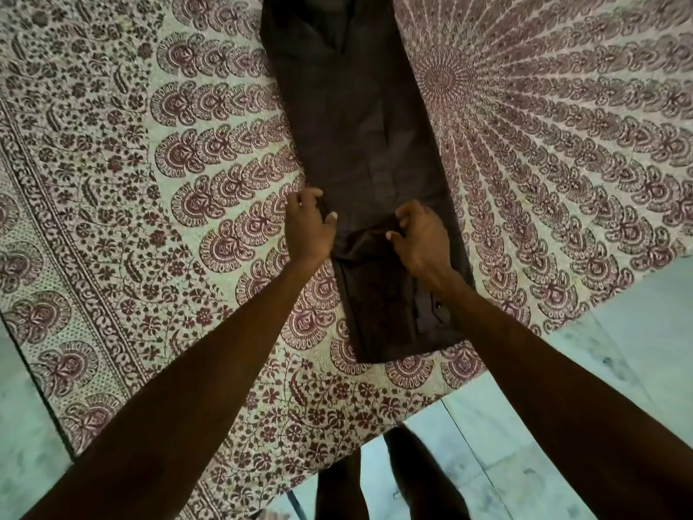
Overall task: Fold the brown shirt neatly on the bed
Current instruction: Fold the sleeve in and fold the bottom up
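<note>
The brown shirt (348,144) lies lengthwise on the bed (112,182), already narrowed into a long strip with its sides turned in, the collar end far from the person and the hem end near the bed's edge. That suggests the lengthwise folding is done and the crosswise folds are what remains. The left hand (307,223) pinches the strip's left edge, and the right hand (420,238) grips a bunched ridge of cloth near its right side, so a fold appears to be starting partway along the shirt; nothing is doubled over yet. A buttoned cuff or placket (437,307) shows near the right forearm. Around the shirt the patterned bedspread is bare, leaving room to fold. The tiled floor (618,332) lies beyond the bed's edge.
</note>
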